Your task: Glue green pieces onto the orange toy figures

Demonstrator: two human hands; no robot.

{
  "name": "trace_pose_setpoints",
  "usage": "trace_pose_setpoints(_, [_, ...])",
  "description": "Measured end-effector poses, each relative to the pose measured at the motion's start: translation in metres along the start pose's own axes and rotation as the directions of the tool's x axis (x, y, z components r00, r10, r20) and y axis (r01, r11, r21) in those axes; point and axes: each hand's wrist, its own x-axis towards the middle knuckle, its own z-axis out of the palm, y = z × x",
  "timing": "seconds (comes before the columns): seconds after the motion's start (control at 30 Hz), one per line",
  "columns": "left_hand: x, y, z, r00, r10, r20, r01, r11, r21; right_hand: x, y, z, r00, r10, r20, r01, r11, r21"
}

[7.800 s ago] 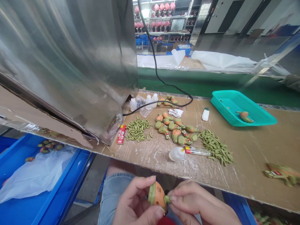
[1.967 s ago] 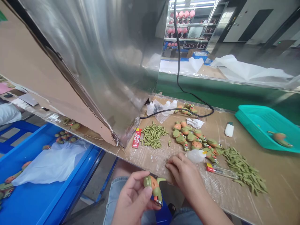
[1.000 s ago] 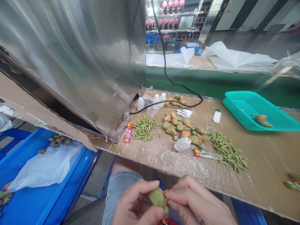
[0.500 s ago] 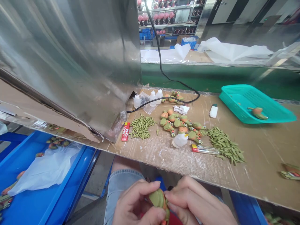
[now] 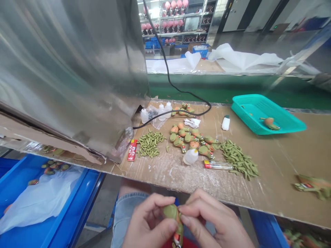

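Observation:
Both hands hold one small green and orange toy figure (image 5: 173,217) over my lap, below the table's front edge. My left hand (image 5: 148,225) wraps its left side with thumb and fingers closed on it. My right hand (image 5: 210,222) pinches its right side with fingertips pressed together. On the cardboard-covered table (image 5: 274,165) lie a cluster of the same figures (image 5: 191,138), two heaps of small green parts (image 5: 150,143) (image 5: 238,159), a white glue bottle on its side (image 5: 190,156) and a clear tube with a red end (image 5: 217,166).
A large steel housing (image 5: 69,65) overhangs the table's left part. A teal tray (image 5: 266,114) with one figure sits at the right. A black cable (image 5: 176,88) crosses the back. A blue bin (image 5: 38,203) with white plastic is at lower left. Small bottles (image 5: 161,111) stand behind.
Two seconds ago my right hand was on the table by the glue bottle; it has since returned to the figure. Both hands stay pinched on it, and the view has shifted slightly.

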Motion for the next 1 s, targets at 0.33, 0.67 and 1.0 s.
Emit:
trace_pose_setpoints(0.33, [0.034,-0.03,0.022,0.979,-0.078,0.189,0.025,0.964,0.265,-0.031,0.055,-0.023,0.989,-0.048,-0.137,0.001,0.946,-0.323])
trace_pose_setpoints(0.67, [0.102,0.01,0.017,0.89,0.363,0.275,-0.408,0.366,0.836,-0.049,0.112,-0.125,0.724,-0.161,-0.67,-0.517,0.517,-0.683])
trace_pose_setpoints(1.0, [0.139,0.008,0.035,0.823,0.451,0.346,-0.448,0.14,0.883,0.043,0.078,-0.009,0.892,-0.033,-0.451,-0.192,0.874,-0.445])
